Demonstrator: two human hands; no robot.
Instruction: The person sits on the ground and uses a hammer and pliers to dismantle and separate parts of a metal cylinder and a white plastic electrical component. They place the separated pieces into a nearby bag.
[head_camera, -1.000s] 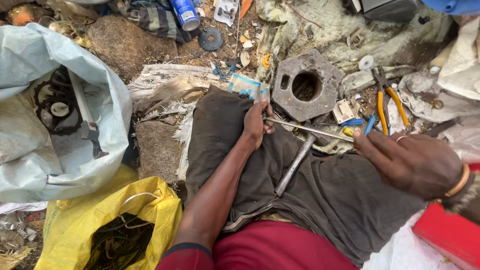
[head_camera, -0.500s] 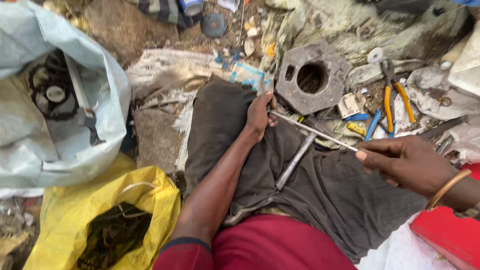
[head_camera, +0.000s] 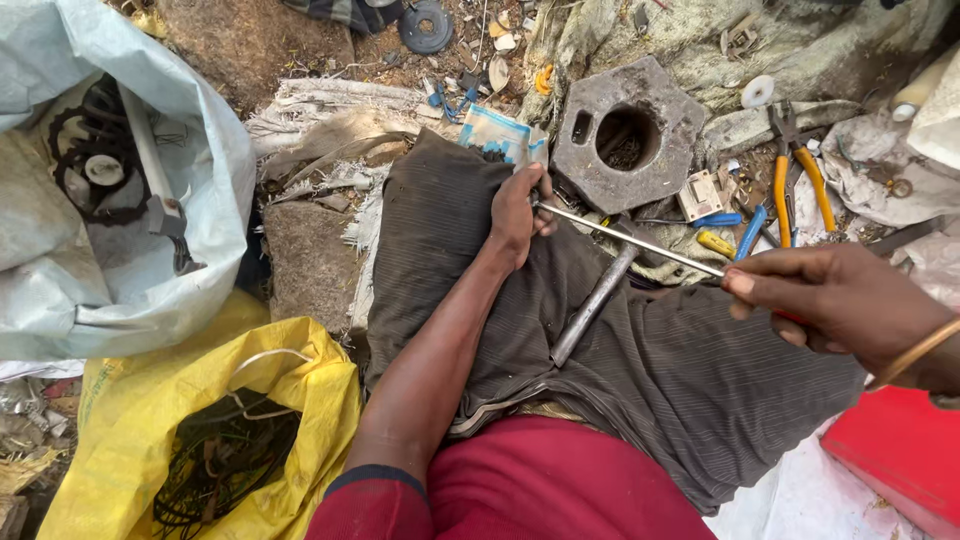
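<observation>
We see the left hand curled tight around one end of a thin metal rod, fingers wrapped fully with no gap showing. The right hand pinches the rod's other end between thumb and fingertips, nearly shut on it; a bangle rings that wrist. The rod runs from the left hand toward 4 o'clock, ending at the right hand, and it hangs just above the lap.

Under the rod, a thicker grey bar lies on the dark trousers, slanting from 1 o'clock down to 7 o'clock. A red shirt fills the bottom edge.

At 12 o'clock from the rod sits an octagonal metal block with a round hole, resting on dirty rags. At 2 o'clock lie orange-handled pliers, with a blue tool near them. A red box sits at 5 o'clock. Well off at 9 o'clock, a pale sack holds black round parts, and at 7 o'clock a yellow bag holds tangled dark wire. The ground is bare earth strewn with scrap.

Against the frame half a second ago, both hands keep their hold on the rod, the right hand has shifted little, and the bar has stayed on the lap.
</observation>
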